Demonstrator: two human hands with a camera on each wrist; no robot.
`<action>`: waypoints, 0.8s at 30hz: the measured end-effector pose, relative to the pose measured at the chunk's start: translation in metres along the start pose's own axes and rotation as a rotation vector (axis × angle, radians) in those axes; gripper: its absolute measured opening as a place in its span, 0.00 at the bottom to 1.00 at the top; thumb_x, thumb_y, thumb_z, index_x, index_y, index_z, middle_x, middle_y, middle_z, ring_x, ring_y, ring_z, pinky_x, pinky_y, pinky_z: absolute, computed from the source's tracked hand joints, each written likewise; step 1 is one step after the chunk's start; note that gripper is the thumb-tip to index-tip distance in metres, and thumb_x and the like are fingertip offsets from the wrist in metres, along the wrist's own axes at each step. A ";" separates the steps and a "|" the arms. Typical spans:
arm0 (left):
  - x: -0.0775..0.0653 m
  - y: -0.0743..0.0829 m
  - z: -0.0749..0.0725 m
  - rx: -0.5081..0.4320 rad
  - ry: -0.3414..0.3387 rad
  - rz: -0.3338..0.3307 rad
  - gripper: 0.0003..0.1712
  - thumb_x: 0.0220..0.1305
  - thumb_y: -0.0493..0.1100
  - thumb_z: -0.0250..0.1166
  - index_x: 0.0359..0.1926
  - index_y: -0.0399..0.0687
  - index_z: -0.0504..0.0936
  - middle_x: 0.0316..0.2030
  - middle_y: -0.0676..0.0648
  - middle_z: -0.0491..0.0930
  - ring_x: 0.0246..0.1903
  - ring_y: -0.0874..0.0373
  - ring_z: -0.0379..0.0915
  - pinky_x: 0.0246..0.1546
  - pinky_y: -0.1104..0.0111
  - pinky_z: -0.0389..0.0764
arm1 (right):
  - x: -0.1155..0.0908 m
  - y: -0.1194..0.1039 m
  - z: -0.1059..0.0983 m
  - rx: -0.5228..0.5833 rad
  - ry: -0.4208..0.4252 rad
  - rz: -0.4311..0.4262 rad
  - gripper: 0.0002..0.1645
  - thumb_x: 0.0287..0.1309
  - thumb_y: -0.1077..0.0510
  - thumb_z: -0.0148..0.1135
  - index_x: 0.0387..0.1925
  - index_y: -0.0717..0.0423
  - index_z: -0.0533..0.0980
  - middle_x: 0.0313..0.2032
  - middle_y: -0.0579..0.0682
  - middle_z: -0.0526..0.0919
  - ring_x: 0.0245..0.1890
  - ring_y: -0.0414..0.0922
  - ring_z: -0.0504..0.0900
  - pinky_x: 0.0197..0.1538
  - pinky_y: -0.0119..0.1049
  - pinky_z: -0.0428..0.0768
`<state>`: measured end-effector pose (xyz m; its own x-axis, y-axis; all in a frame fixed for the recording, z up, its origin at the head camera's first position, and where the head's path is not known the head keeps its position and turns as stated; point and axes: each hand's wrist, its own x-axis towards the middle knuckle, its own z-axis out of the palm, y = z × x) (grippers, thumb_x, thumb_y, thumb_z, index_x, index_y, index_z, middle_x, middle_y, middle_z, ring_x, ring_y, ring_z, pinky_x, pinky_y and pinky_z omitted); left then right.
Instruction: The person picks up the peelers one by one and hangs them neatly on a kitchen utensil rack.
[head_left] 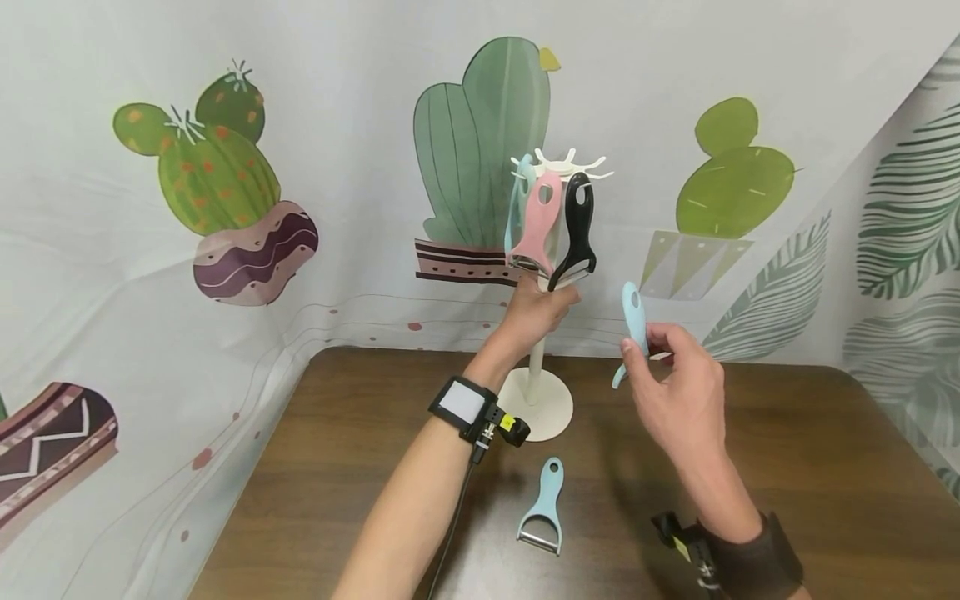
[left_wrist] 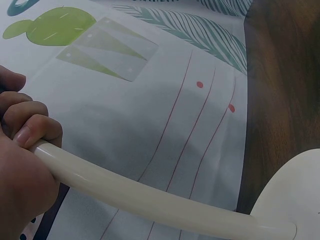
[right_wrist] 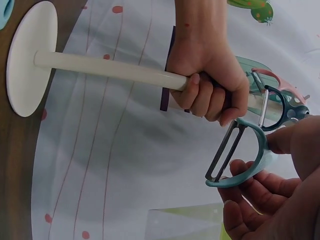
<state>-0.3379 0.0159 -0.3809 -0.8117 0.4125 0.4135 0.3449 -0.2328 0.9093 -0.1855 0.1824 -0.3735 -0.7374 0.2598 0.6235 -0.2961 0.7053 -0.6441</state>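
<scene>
My left hand (head_left: pixel 534 315) grips the pole (left_wrist: pixel 125 185) of a cream-coloured stand, just below the hanging peelers. In my right hand (head_left: pixel 682 396), right of the stand, a light blue peeler (head_left: pixel 634 315) is held between thumb and fingers, its holed handle end up. The right wrist view shows that peeler's metal blade and curved head (right_wrist: pixel 257 157) close to the left hand. From the stand's hooks (head_left: pixel 596 167) hang a pink peeler (head_left: pixel 538 223), a black peeler (head_left: pixel 578 212) and a light blue one (head_left: pixel 514 218), partly hidden behind the pink.
Another light blue peeler (head_left: pixel 550 493) lies on the brown wooden table (head_left: pixel 330 483), in front of the stand's round base (head_left: pixel 555 412). Behind the table hangs a white cloth (head_left: pixel 360 167) printed with cacti and leaves. A cable (head_left: pixel 454 517) runs along the left forearm.
</scene>
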 end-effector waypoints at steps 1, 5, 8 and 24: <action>0.000 0.000 0.000 0.001 0.000 0.002 0.13 0.66 0.33 0.60 0.29 0.51 0.67 0.13 0.55 0.59 0.13 0.61 0.53 0.16 0.68 0.57 | 0.001 -0.001 0.000 0.007 0.003 -0.001 0.09 0.66 0.59 0.71 0.44 0.61 0.83 0.37 0.53 0.89 0.37 0.48 0.84 0.45 0.27 0.73; -0.001 -0.001 -0.001 0.001 -0.001 0.000 0.14 0.66 0.34 0.60 0.27 0.52 0.67 0.12 0.55 0.59 0.13 0.61 0.53 0.16 0.68 0.57 | 0.005 -0.003 0.001 0.025 0.016 -0.002 0.11 0.67 0.59 0.71 0.46 0.62 0.83 0.38 0.54 0.89 0.37 0.47 0.83 0.45 0.27 0.72; -0.001 -0.001 -0.001 0.000 0.000 0.000 0.14 0.66 0.34 0.60 0.26 0.52 0.67 0.13 0.55 0.58 0.13 0.60 0.53 0.16 0.67 0.58 | 0.008 -0.006 0.001 0.041 0.027 0.001 0.12 0.68 0.59 0.70 0.47 0.63 0.83 0.39 0.55 0.89 0.38 0.48 0.82 0.46 0.28 0.73; -0.001 -0.001 -0.001 0.021 0.002 -0.008 0.13 0.68 0.33 0.60 0.28 0.49 0.68 0.13 0.54 0.60 0.13 0.59 0.55 0.17 0.66 0.59 | 0.027 -0.020 0.004 0.107 0.073 -0.042 0.14 0.70 0.59 0.69 0.49 0.66 0.82 0.41 0.60 0.88 0.42 0.48 0.82 0.47 0.31 0.74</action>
<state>-0.3379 0.0145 -0.3819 -0.8152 0.4128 0.4064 0.3484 -0.2112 0.9133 -0.2021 0.1733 -0.3454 -0.6779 0.2818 0.6790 -0.3917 0.6431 -0.6580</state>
